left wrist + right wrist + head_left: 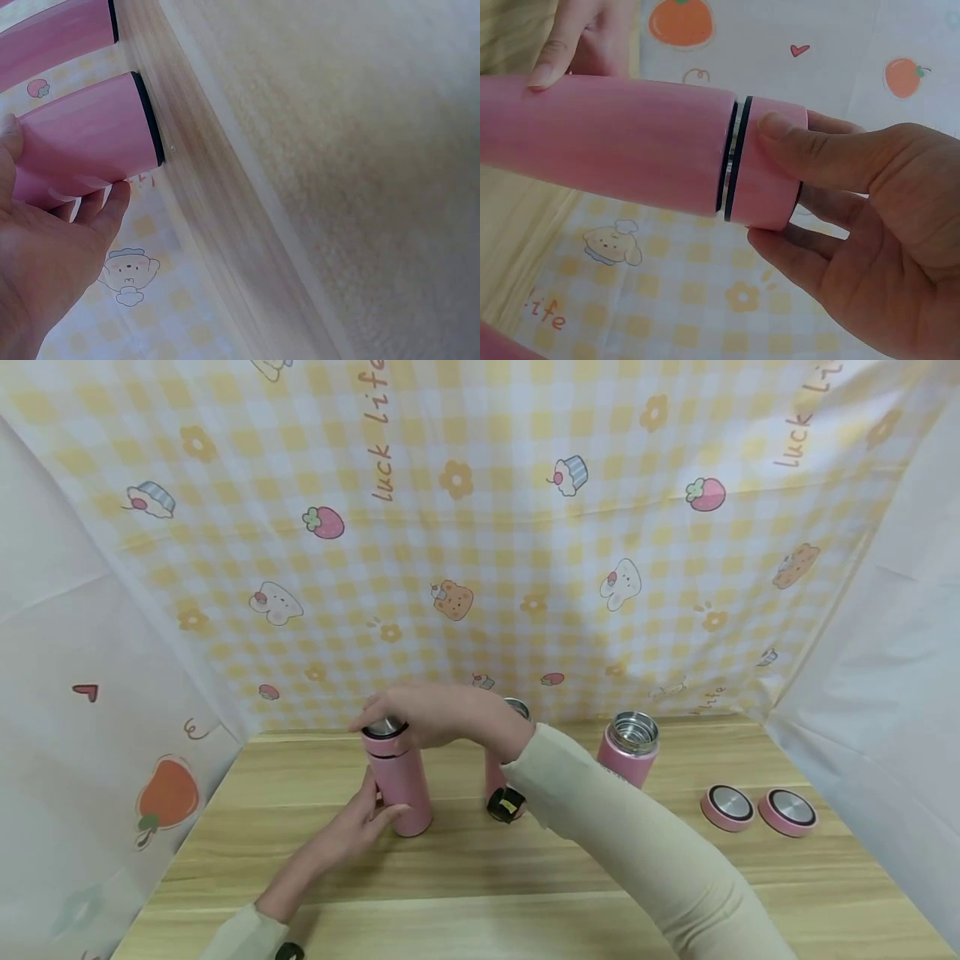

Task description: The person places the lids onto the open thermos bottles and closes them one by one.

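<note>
On the left of the table a pink thermos bottle [405, 789] stands upright. My left hand [348, 831] grips its lower body, thumb on the near side and fingers round the far side; the left wrist view shows the same hand [56, 255] about the bottle [90, 135]. From above, my right hand [431, 714] holds the bottle's pink lid [761, 201] between thumb and fingers. A narrow silvery gap shows between lid and bottle body [630, 142] in the right wrist view.
Behind my right forearm stands a second pink bottle [495, 768], partly hidden. Further right is an open pink bottle [626, 764] with a bare steel mouth. Two pink lids, one left [727, 807] and one right [787, 812], lie on the wooden table [420, 893]. A checked cloth [510, 543] hangs behind.
</note>
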Action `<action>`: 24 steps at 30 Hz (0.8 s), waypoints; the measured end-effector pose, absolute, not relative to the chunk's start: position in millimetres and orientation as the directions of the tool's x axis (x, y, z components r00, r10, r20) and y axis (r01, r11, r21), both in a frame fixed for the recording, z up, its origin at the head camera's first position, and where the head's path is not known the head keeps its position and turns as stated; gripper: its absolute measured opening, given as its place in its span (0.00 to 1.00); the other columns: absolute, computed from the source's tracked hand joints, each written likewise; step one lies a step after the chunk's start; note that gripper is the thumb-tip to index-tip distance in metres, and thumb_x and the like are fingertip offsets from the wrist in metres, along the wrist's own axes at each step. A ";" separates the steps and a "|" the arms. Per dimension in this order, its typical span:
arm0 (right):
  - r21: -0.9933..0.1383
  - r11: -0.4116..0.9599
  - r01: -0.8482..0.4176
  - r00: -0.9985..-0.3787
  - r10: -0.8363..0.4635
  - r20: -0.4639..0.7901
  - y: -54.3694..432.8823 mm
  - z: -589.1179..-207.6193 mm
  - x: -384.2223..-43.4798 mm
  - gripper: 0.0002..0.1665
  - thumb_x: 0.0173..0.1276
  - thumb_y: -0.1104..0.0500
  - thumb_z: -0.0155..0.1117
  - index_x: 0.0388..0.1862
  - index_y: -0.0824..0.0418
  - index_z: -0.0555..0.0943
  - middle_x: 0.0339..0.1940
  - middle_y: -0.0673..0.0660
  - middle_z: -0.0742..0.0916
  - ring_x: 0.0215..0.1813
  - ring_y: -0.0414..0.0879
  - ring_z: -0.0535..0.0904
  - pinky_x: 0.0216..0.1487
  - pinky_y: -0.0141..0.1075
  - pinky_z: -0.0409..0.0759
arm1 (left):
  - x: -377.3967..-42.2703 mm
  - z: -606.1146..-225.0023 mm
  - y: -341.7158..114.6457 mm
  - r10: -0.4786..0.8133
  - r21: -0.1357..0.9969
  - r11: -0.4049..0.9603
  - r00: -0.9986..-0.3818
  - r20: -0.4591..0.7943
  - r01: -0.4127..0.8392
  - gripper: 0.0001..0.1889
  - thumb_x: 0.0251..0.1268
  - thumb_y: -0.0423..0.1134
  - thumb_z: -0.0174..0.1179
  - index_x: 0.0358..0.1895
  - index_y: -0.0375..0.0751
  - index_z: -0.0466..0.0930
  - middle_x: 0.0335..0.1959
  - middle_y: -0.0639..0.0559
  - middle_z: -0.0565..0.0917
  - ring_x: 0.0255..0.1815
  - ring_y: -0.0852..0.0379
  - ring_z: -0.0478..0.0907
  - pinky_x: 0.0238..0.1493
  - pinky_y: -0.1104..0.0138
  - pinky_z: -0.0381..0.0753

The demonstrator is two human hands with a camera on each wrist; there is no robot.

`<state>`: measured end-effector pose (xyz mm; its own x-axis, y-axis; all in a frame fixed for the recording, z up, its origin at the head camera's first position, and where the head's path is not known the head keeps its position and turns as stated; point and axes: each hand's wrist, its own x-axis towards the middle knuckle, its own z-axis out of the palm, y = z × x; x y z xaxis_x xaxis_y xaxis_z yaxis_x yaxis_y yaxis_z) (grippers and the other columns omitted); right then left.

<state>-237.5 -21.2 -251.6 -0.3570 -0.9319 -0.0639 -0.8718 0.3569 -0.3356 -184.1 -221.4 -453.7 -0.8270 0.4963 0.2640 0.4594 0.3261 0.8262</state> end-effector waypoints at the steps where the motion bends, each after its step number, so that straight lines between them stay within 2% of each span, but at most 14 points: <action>1: -0.338 0.363 -0.868 -0.364 -0.929 -0.063 -21.3 -252.0 -237.3 0.32 0.72 0.70 0.65 0.73 0.56 0.74 0.66 0.52 0.79 0.60 0.39 0.74 0.53 0.27 0.72 | -184.4 -453.6 -221.3 0.494 0.829 0.323 -0.828 0.264 0.457 0.42 0.80 0.35 0.54 0.81 0.44 0.32 0.77 0.37 0.53 0.75 0.38 0.54 0.64 0.45 0.67; 5: -0.337 0.405 -0.850 -0.406 -0.911 -0.070 -21.8 -252.8 -235.5 0.33 0.72 0.68 0.66 0.74 0.55 0.73 0.69 0.51 0.78 0.64 0.40 0.73 0.55 0.27 0.72 | -185.3 -452.9 -220.6 0.487 0.840 0.315 -0.835 0.255 0.441 0.42 0.79 0.36 0.55 0.81 0.46 0.33 0.78 0.40 0.53 0.76 0.41 0.55 0.65 0.47 0.68; 11: -0.251 0.473 -0.844 -0.469 -0.880 -0.082 -25.4 -253.4 -229.2 0.34 0.72 0.62 0.69 0.75 0.52 0.73 0.71 0.49 0.76 0.70 0.40 0.69 0.60 0.27 0.70 | -184.7 -454.6 -220.7 0.489 0.832 0.313 -0.828 0.272 0.458 0.43 0.79 0.35 0.55 0.81 0.47 0.31 0.79 0.39 0.49 0.76 0.40 0.52 0.65 0.48 0.67; 16: -0.191 0.474 -0.859 -0.472 -0.879 -0.058 -27.3 -254.0 -227.0 0.35 0.71 0.60 0.70 0.75 0.53 0.73 0.71 0.50 0.76 0.69 0.42 0.71 0.61 0.28 0.70 | -184.5 -454.5 -221.6 0.479 0.829 0.311 -0.830 0.285 0.464 0.43 0.79 0.34 0.56 0.82 0.47 0.32 0.80 0.40 0.49 0.76 0.39 0.53 0.65 0.50 0.69; 24: -0.161 0.487 -0.858 -0.487 -0.872 -0.040 -27.8 -255.0 -221.4 0.35 0.70 0.60 0.71 0.74 0.56 0.72 0.69 0.52 0.78 0.68 0.43 0.72 0.60 0.28 0.71 | -183.3 -454.0 -221.3 0.485 0.830 0.321 -0.832 0.269 0.456 0.42 0.79 0.35 0.55 0.81 0.47 0.33 0.78 0.37 0.52 0.75 0.39 0.54 0.65 0.51 0.70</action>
<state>-221.4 -27.8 -255.0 -0.4875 -0.8722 -0.0401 -0.8584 0.4871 -0.1605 -183.3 -221.3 -454.0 -0.8317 0.4855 0.2693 0.4562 0.3212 0.8299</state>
